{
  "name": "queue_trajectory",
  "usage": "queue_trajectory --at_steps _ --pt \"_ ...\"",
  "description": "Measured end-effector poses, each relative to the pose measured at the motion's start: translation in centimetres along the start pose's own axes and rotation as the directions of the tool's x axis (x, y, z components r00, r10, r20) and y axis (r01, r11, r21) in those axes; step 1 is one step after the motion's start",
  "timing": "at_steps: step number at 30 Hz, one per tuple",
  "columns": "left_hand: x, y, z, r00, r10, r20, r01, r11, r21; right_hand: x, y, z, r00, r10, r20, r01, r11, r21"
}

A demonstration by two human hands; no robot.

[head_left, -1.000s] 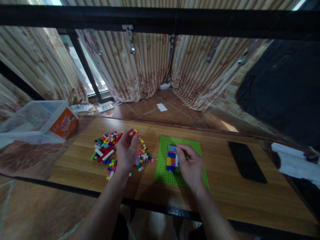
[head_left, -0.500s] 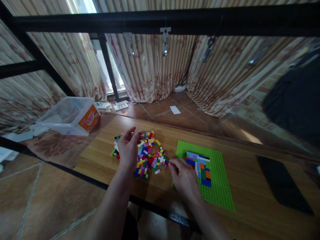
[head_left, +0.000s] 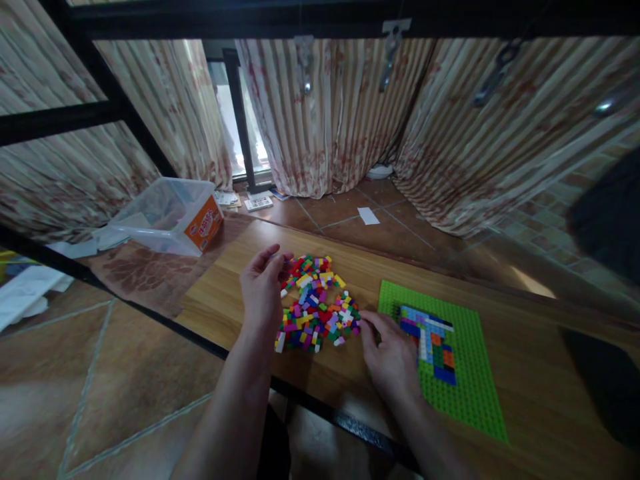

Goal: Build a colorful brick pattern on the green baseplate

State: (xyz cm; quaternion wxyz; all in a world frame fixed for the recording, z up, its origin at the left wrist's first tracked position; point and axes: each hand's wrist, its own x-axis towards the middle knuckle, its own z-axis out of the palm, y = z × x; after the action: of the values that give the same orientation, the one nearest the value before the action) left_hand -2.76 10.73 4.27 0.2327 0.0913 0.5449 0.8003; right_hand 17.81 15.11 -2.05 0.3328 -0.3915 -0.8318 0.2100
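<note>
A heap of small coloured bricks [head_left: 316, 305] lies on the wooden table [head_left: 525, 393]. My left hand [head_left: 262, 292] hovers over the heap's left side with fingers curled and thumb meeting the fingertips; what they hold, if anything, is too small to see. My right hand [head_left: 391, 357] rests on the table between the heap and a green baseplate [head_left: 467, 393], fingers bent and reaching into the heap's right edge. On the baseplate sits a patch of joined bricks [head_left: 431, 341] in blue, white, orange and green.
A clear plastic box [head_left: 167, 215] with an orange label stands on the patterned surface at the left. A dark flat thing [head_left: 605, 380] lies at the table's right. Black frame bars [head_left: 100, 113] cross above and left. Curtains hang behind.
The view has swung left. My right hand left the patch on the baseplate and went to the heap's right edge. My left hand stayed over the heap.
</note>
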Motion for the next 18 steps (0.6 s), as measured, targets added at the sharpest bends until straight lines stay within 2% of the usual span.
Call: queue_trajectory --at_steps 3,7,12,15,18 --pt "0.0 0.2 -0.2 1.000 0.001 -0.007 -0.002 1.000 -0.024 0.0 -0.9 0.2 0.998 -0.052 -0.017 0.052 0.999 0.008" --pt "-0.1 0.2 -0.2 1.000 -0.004 0.007 0.004 1.000 -0.014 0.0 -2.2 1.1 0.994 -0.103 0.024 0.105 0.991 -0.087" --pt "-0.2 0.1 -0.1 0.999 -0.020 0.026 0.020 1.000 0.006 0.2 -2.7 2.4 0.995 -0.082 0.064 0.092 0.983 -0.160" --pt "-0.2 0.2 -0.1 0.999 -0.025 0.038 0.024 1.000 0.017 0.3 -2.9 2.5 0.996 -0.068 0.060 0.074 0.991 -0.113" --pt "-0.2 0.4 -0.1 0.999 -0.014 0.034 0.013 1.000 0.028 0.5 -3.2 1.7 0.999 -0.032 0.016 0.032 0.999 0.021"
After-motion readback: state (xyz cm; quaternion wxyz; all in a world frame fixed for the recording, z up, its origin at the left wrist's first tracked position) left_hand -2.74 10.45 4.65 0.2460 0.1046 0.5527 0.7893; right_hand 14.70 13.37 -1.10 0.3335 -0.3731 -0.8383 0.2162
